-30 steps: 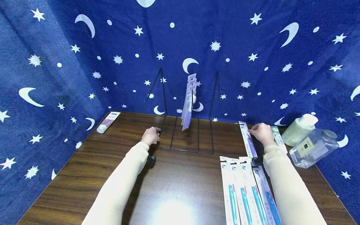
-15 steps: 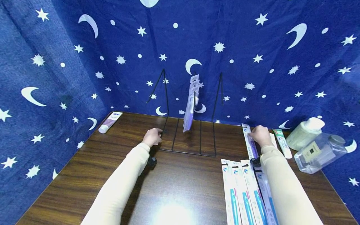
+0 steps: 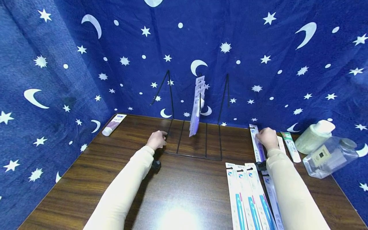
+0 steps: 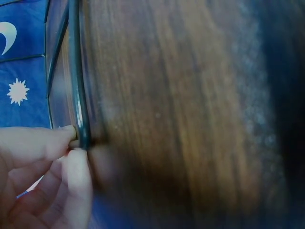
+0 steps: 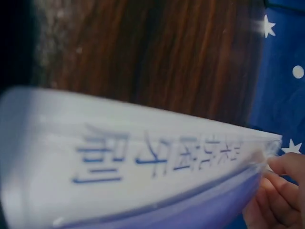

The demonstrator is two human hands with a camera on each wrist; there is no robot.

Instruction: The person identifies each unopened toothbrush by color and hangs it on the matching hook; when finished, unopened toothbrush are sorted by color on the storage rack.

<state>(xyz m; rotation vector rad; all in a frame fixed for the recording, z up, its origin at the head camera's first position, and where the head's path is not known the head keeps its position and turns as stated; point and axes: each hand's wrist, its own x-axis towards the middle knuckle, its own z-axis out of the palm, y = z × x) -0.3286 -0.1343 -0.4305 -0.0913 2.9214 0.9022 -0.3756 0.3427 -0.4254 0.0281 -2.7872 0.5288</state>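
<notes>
My left hand pinches the front left corner of a black wire display rack between thumb and fingers, as the left wrist view shows. Several purple toothbrush packs hang on the rack's middle hook. At the far right, my right hand pinches another purple toothbrush pack near its top end. Blue printed characters run along its white backing. The right forearm hides part of the packs beneath it. Several blue toothbrush packs lie side by side on the table, nearer to me.
Beside the right hand stand a green and white toothpaste tube, a pale green bottle and a clear square bottle. A purple and white tube lies at the far left of the wooden table. Blue star-patterned cloth hangs behind.
The head view has turned slightly right. My right hand has shifted a little left, away from the toothpaste tube, uncovering more of it. The left hand stays at the rack's corner.
</notes>
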